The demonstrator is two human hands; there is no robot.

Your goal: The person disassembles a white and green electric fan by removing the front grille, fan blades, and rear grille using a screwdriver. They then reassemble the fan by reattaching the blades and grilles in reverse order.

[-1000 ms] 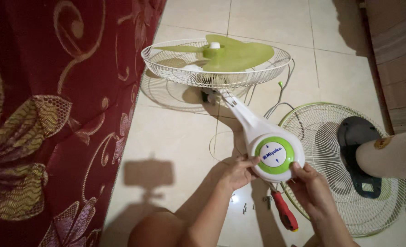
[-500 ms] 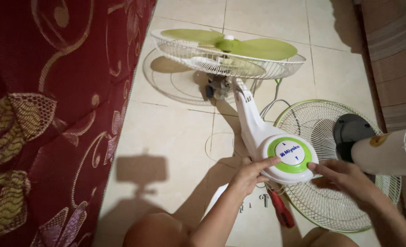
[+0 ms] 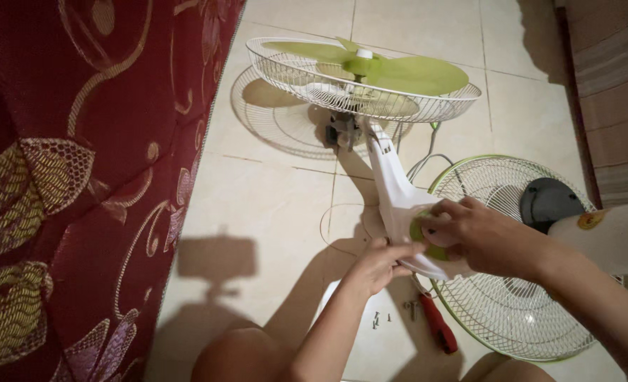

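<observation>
Right hand (image 3: 480,237) now over fan base (image 3: 406,212)

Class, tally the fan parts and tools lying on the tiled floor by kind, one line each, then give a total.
Fans being handled, white with green blades: 1
Loose fan grilles: 1
Red-handled screwdrivers: 1
Clusters of loose screws: 1
Total: 4
</observation>
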